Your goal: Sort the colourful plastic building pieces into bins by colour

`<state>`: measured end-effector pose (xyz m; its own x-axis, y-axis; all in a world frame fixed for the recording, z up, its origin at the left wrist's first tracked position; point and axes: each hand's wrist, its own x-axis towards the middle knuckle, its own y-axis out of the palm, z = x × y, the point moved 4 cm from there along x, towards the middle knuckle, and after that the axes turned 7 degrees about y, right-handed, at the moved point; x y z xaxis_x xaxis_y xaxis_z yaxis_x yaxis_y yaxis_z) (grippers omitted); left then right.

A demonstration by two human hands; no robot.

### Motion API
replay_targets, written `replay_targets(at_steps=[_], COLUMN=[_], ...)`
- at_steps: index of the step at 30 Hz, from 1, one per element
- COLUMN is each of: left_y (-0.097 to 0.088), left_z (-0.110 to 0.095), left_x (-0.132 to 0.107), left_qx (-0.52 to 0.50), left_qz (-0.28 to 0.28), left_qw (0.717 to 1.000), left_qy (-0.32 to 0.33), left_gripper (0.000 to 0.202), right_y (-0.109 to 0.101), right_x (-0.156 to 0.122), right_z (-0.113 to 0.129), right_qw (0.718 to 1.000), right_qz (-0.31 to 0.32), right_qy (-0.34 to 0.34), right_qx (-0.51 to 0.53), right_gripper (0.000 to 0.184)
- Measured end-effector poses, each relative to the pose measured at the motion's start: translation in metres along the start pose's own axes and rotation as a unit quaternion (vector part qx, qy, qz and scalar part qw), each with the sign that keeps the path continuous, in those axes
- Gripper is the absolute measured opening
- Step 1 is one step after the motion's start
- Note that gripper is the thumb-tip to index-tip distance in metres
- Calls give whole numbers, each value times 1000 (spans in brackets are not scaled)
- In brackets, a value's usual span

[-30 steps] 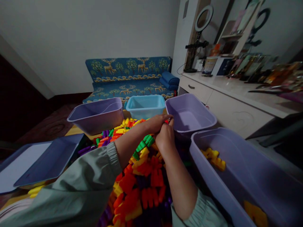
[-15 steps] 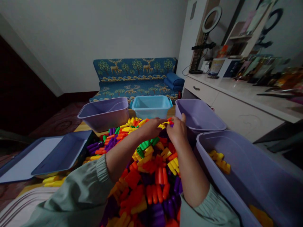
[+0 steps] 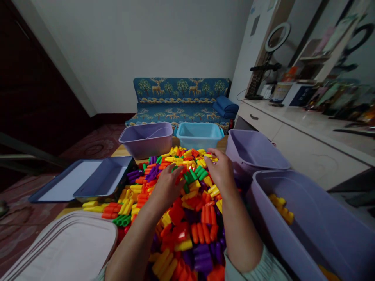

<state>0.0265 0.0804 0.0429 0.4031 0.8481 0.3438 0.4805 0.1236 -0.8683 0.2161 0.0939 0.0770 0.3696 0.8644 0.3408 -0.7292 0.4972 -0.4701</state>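
A large heap of plastic building blocks (image 3: 203, 232) in red, yellow, orange, green and purple covers the table in front of me; many are joined rows of rounded tubes. My left hand (image 3: 168, 185) is over the middle of the heap, fingers apart and slightly curled, nothing visible in it. Close to its fingertips lie green blocks (image 3: 197, 174). Over the far right part of the heap, my right hand (image 3: 222, 168) has its thumb and forefinger spread, with yellow blocks visible past the gap. I see no block in its grasp; its other fingers are partly hidden.
A lilac bin (image 3: 146, 144), a light blue basket (image 3: 199, 140) and another lilac bin (image 3: 249, 166) line the far side. At right, a larger lilac bin (image 3: 310, 218) holds some yellow blocks (image 3: 281, 208). A dark blue tray (image 3: 101, 183) and white lids (image 3: 76, 242) are at left.
My hands, close together at the far part of the heap before, are now apart. The left has drawn back toward me and left, uncovering green and yellow blocks. The view has shifted left.
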Motion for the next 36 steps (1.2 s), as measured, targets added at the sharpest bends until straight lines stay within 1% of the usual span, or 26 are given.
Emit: replay_targets(at_steps=[2,4,6,9,11,12,14,17,19,21,23,25,28,30,32,34,36], left_y=[6,10,11,12,11,12,13,14,14,14,13,13,11,9,6,3,1], left_z=[8,12,13,13,15,16,18,21,22,22,22,24,27,28,29,30,31], left_x=[-9,-14,-17,-19,-20,-21,-21,-22,-22,-22,-21,-21,-21,-21,-22,-23,-24], left_qx=[-3,-9,-11,-23,-34,-39,-47,-58,-67,-74,-74,-72,-79,-89,-102,-118,-135], left_qz=[-29,-50,-64,-72,-78,-81,-87,-100,-113,-123,-129,-134,-143,-151,-164,-178,-194], left_qw=[999,998,998,997,996,996,995,993,991,990,989,988,986,984,981,976,971], left_qy=[-23,-27,-24,-15,-10,-7,0,2,-1,-5,-9,-13,-19,-21,-24,-30,-38], left_gripper=[39,39,39,39,39,39,40,39,39,39,41,42,42,41,38,36,34], right_y=[12,20,24,19,15,14,14,17,20,21,23,27,39,48,56,60,63], right_x=[-5,-8,-7,5,14,16,16,4,-8,-18,-26,-31,-39,-43,-46,-48,-49], right_z=[-9,-11,-2,21,31,33,28,9,-4,-11,-10,-4,9,16,22,27,32], right_qw=[999,995,993,993,994,995,995,993,992,990,987,981,963,949,933,920,912], right_qz=[45,85,112,114,104,101,94,90,108,127,148,180,227,244,256,261,259], right_qy=[26,39,36,22,14,10,0,-5,-1,0,-13,-47,-117,-148,-157,-157,-157], right_qx=[14,17,1,2,17,13,-18,-71,-68,-58,-57,-61,-86,-135,-196,-248,-278], right_gripper=[31,36,47,70,73,71,58,31,27,28,30,41,66,73,69,58,47])
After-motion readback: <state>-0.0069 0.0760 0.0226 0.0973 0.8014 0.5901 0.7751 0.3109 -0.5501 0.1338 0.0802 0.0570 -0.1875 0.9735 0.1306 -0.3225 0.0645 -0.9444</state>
